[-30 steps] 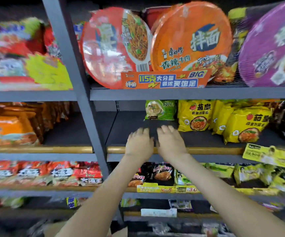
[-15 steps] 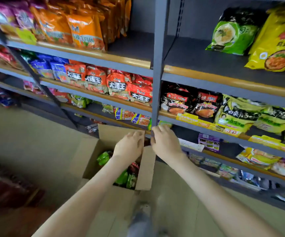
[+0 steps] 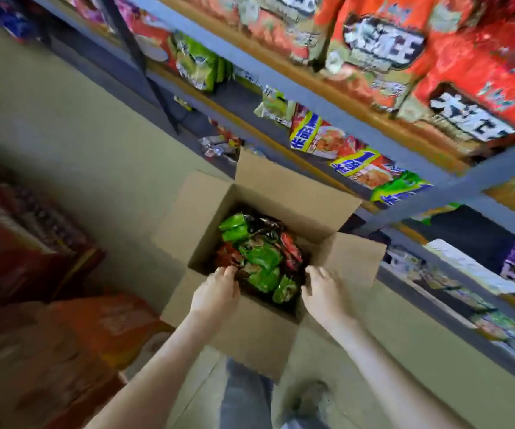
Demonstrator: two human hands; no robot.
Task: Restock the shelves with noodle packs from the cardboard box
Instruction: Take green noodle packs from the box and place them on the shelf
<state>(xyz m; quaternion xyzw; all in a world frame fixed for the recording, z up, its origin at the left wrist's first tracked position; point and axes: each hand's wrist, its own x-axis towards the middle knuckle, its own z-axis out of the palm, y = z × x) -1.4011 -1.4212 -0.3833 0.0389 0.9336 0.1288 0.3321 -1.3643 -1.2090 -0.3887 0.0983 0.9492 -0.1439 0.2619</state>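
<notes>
An open cardboard box (image 3: 284,193) stands on the floor below me, its flaps spread out. Inside lie several noodle packs (image 3: 262,258), green, red and dark. My left hand (image 3: 216,292) reaches over the box's near left edge, fingertips at a dark pack there. My right hand (image 3: 324,292) is at the near right inner corner, fingers pointing down into the box. Neither hand plainly holds a pack; the fingertips are partly hidden. The grey shelves (image 3: 336,116) rise to the right, stocked with red, green and yellow noodle packs.
Red and orange cartons (image 3: 101,323) are stacked on the floor at the left. My leg and shoe (image 3: 308,400) show below the box. Bare floor (image 3: 49,125) stretches to the upper left. A slanted shelf brace (image 3: 145,66) runs down near the box's far side.
My view has swung down from the middle shelf to the box on the floor. Both hands dropped from the shelf edge and spread apart into the box opening.
</notes>
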